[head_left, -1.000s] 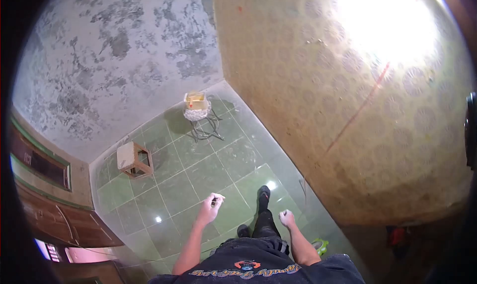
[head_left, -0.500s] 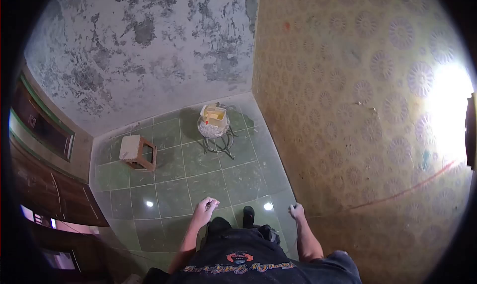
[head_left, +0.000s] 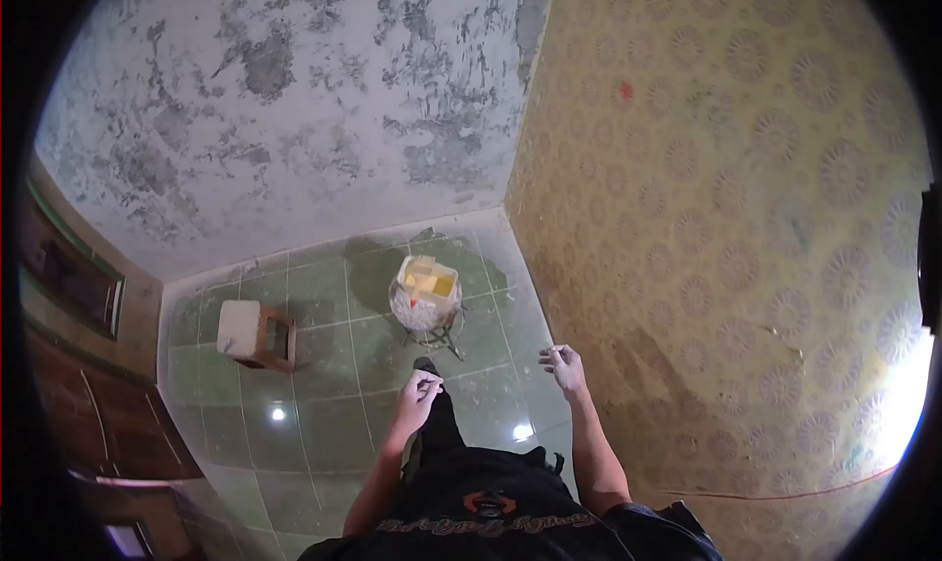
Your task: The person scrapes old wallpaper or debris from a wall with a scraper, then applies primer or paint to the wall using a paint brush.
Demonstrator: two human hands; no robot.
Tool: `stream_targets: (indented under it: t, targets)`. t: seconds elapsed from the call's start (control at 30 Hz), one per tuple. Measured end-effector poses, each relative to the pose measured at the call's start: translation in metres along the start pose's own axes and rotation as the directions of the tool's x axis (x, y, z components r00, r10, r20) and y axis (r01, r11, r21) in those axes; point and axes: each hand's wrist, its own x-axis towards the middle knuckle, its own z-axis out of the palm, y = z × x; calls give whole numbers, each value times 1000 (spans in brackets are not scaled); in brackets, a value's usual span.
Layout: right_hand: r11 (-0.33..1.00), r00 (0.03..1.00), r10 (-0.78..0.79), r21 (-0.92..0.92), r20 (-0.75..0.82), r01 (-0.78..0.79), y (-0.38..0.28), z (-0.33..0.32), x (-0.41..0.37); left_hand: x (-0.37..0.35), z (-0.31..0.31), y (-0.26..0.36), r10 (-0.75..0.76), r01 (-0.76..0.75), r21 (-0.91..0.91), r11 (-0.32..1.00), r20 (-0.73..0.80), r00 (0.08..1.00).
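Nearest to us we see the dark shirt (head_left: pixel 471 522), which has a printed sign and letters on it, and below it one dark shoe (head_left: pixel 425 365) on the floor. Our left hand (head_left: pixel 420 388) is just beside this shoe in the view; its fingers are bent and narrow, close to the thumb, and if there is some small thing between them, we cannot tell. Our right hand (head_left: pixel 561 367) is in the air, more to the right, with the fingers loosely bent and a little wide. Both hands have white marks on the skin. In front of our hands, and apart from them, there stands a round stool (head_left: pixel 424 313) with thin metal legs and a whitish top. On this top is the tub (head_left: pixel 454 273), with something yellow inside it; a flat pale piece (head_left: pixel 422 266) lies across its left part, and a small red thing (head_left: pixel 413 304) shows at its near side. To the left, a low wooden stool (head_left: pixel 240 328) with a pale top is upright on the green tiles (head_left: pixel 324 365). Farther, the white wall (head_left: pixel 324 188) with grey patches meets the yellowish wall (head_left: pixel 648 267) with round flower patterns in a corner.
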Motion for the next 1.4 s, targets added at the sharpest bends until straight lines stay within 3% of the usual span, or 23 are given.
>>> stream_targets:
  t: [0.13, 0.2, 0.27, 0.33, 0.47, 0.53, 0.6, 0.67, 0.7, 0.73, 0.77, 0.8, 0.83, 0.87, 0.93, 1.07, 1.27, 1.4]
  targets:
    - [982, 983, 171, -69, -67, -176, -16, 56, 58, 103, -44, -24, 1, -3, 91, 996, 20, 1000]
    - [973, 974, 213, -100, 72, -206, -22, 93, 90, 151, -73, -33, -42, 41, 80, 996, 11, 999]
    - [951, 958, 266, -191, 110, -242, -11, 133, 126, 185, -99, -55, -113, 124, 247, 961, -57, 992]
    - [924, 923, 350, -223, 160, -312, -8, 174, 159, 214, -118, -59, -110, 130, 255, 958, -92, 990]
    - [915, 877, 400, -167, 267, -367, 30, 258, 210, 253, -144, -84, -218, 248, 197, 949, -160, 963]
    - [878, 853, 476, -171, 212, -447, 44, 301, 224, 257, -148, -91, -210, 223, 82, 971, -150, 966]
    - [840, 828, 538, -179, 156, -512, 68, 328, 248, 258, -152, -90, -261, 278, 87, 957, -162, 952]
    - [757, 734, 633, -398, 246, -519, 115, 345, 278, 255, -153, -94, -359, 395, 144, 907, -226, 906]
    - [689, 667, 714, -383, 214, -615, 99, 355, 284, 255, -154, -94, -361, 399, 144, 905, -234, 903]
    - [688, 663, 716, -385, 220, -615, 123, 366, 289, 252, -155, -93, -386, 431, 176, 885, -238, 891]
    - [679, 681, 723, -305, 119, -668, 165, 375, 292, 250, -155, -95, -408, 458, 207, 865, -245, 880]
    - [673, 687, 727, -218, 16, -707, 188, 382, 301, 249, -155, -102, -403, 456, 207, 866, -252, 880]
    - [658, 646, 750, -55, 141, -751, 134, 382, 297, 245, -154, -109, -429, 473, 160, 866, -247, 869]
    - [659, 647, 749, -58, 145, -750, 124, 383, 301, 242, -153, -114, -454, 489, 114, 865, -239, 858]
    - [627, 584, 724, 4, 367, -779, 122, 382, 308, 245, -149, -118, -496, 519, 27, 854, -255, 830]
    - [666, 598, 697, -47, 396, -744, 112, 374, 313, 262, -144, -124, -585, 569, -143, 810, -272, 765]
    - [741, 654, 603, -17, 457, -671, 88, 349, 310, 292, -127, -105, -554, 493, -258, 831, -305, 774]
    - [780, 658, 554, -43, 509, -624, 32, 328, 299, 301, -119, -94, -491, 426, -258, 867, -303, 816]
